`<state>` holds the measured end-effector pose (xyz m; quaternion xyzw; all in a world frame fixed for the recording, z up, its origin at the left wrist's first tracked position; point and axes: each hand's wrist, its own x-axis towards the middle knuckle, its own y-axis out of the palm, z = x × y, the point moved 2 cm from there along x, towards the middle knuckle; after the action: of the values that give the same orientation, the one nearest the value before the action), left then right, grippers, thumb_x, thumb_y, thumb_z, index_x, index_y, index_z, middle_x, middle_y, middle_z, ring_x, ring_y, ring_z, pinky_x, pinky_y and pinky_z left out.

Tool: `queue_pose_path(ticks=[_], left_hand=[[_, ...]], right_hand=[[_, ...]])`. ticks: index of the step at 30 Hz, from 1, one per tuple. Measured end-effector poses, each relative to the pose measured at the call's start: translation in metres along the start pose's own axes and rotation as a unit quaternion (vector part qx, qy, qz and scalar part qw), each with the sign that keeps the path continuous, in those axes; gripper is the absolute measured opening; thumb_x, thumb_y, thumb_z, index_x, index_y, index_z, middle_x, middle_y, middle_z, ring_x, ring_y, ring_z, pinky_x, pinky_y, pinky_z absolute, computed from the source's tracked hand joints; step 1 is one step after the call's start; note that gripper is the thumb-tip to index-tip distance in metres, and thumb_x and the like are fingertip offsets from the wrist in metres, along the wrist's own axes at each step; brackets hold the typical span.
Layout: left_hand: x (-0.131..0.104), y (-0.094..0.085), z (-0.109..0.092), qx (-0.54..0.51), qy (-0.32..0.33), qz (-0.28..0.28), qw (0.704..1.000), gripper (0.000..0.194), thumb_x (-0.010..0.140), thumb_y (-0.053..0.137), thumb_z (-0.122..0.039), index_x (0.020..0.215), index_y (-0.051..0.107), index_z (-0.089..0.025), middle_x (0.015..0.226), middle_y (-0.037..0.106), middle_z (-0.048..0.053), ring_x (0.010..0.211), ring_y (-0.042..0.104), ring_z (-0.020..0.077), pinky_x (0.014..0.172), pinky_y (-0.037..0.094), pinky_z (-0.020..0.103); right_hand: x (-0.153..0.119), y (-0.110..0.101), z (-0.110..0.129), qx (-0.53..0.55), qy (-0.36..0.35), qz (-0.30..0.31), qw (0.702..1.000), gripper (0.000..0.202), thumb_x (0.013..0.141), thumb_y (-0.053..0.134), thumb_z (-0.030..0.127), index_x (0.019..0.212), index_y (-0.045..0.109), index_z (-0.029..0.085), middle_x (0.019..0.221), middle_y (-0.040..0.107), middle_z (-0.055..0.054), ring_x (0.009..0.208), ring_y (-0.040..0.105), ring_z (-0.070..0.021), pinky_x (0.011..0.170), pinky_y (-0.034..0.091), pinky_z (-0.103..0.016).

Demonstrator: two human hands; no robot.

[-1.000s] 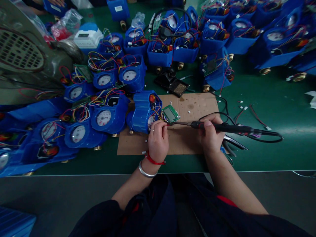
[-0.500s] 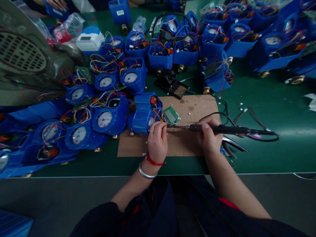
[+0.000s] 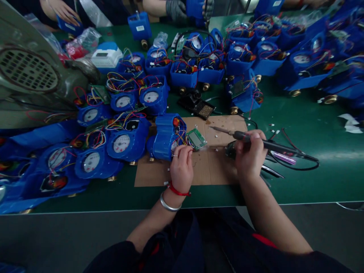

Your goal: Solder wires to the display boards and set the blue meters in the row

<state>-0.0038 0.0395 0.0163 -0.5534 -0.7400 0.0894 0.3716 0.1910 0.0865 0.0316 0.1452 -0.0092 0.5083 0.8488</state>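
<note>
My right hand is closed round the handle of a soldering iron, whose tip points left above the cardboard sheet, clear of the circuit board. The fingers of my left hand are pinched together at the lower left edge of a green circuit board with a small display. What they grip is too small to make out. Coloured wires run from the board to an open blue meter housing just to its left.
Blue meters crowd the left and back of the green table. A black soldering stand sits behind the cardboard. Pliers lie beside my right hand. Across the table are a person's bare hand and gloved hands.
The soldering iron has moved away from the board, up and to the right, with my right hand. My left hand stays at the board's edge. The view has tilted up slightly.
</note>
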Motion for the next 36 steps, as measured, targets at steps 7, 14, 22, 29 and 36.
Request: queue_pose_path(ticks=[7, 14, 22, 29, 36], left_hand=[[-0.001, 0.001, 0.001, -0.012, -0.011, -0.003, 1.0, 0.012, 0.093, 0.048, -0.014, 0.099, 0.057, -0.016, 0.098, 0.062, 0.008, 0.096, 0.058, 0.0176, 0.086, 0.048, 0.032], [0.0, 0.0, 0.003, -0.019, -0.007, -0.008, 1.0, 0.009, 0.092, 0.049, -0.015, 0.096, 0.058, -0.017, 0.095, 0.064, 0.007, 0.095, 0.059, 0.0174, 0.085, 0.048, 0.032], [0.0, 0.0, 0.003, -0.033, -0.019, -0.013, 0.999, 0.01, 0.092, 0.05, -0.017, 0.096, 0.059, -0.017, 0.094, 0.064, 0.007, 0.094, 0.061, 0.0169, 0.084, 0.049, 0.031], [-0.001, 0.0, 0.003, -0.039, -0.024, -0.002, 0.999, 0.011, 0.093, 0.048, -0.02, 0.096, 0.058, -0.017, 0.094, 0.065, 0.007, 0.094, 0.061, 0.0174, 0.084, 0.049, 0.032], [-0.001, -0.001, 0.003, -0.043, -0.02, -0.002, 0.999, 0.011, 0.093, 0.047, -0.019, 0.096, 0.058, -0.017, 0.096, 0.064, 0.007, 0.094, 0.06, 0.0173, 0.082, 0.049, 0.031]], right_hand=[[0.044, 0.041, -0.016, -0.107, 0.049, 0.078, 0.99, 0.024, 0.081, 0.064, 0.041, 0.095, 0.059, 0.024, 0.073, 0.064, 0.002, 0.063, 0.062, -0.011, 0.056, 0.047, -0.021], [0.053, 0.041, -0.037, -0.042, 0.176, 0.059, 0.982, 0.031, 0.069, 0.073, 0.035, 0.095, 0.063, 0.022, 0.071, 0.067, 0.002, 0.066, 0.066, -0.0143, 0.053, 0.05, -0.022], [0.049, 0.021, -0.005, 0.057, 0.234, 0.008, 0.971, 0.023, 0.071, 0.073, 0.037, 0.082, 0.063, 0.018, 0.066, 0.065, 0.0, 0.055, 0.06, -0.0093, 0.041, 0.045, -0.015], [0.06, 0.034, -0.016, 0.063, 0.238, 0.041, 0.968, 0.025, 0.074, 0.068, 0.043, 0.08, 0.057, 0.021, 0.065, 0.06, 0.002, 0.051, 0.055, -0.0089, 0.041, 0.043, -0.018], [0.056, 0.05, -0.009, -0.329, -0.105, 0.286, 0.894, 0.025, 0.076, 0.068, 0.028, 0.101, 0.067, 0.029, 0.093, 0.066, -0.002, 0.081, 0.062, -0.0185, 0.073, 0.047, -0.031]])
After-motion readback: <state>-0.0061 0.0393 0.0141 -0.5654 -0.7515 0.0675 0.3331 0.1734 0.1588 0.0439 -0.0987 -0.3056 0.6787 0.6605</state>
